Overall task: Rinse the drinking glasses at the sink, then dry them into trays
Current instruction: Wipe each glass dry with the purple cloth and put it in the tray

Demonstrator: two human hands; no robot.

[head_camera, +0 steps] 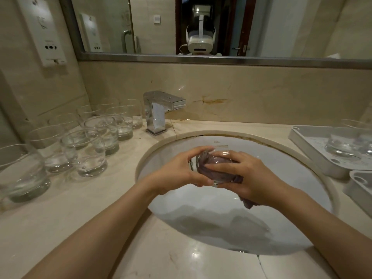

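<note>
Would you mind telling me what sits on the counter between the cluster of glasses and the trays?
In the head view, the faucet and the sink, over which both hands dry a glass.

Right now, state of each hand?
Left hand: closed, gripping the glass over the sink.
Right hand: closed, holding the cloth stuffed into the glass.

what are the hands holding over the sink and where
The left hand grips a glass around its side; the right hand holds a purple cloth pushed inside it.
</note>
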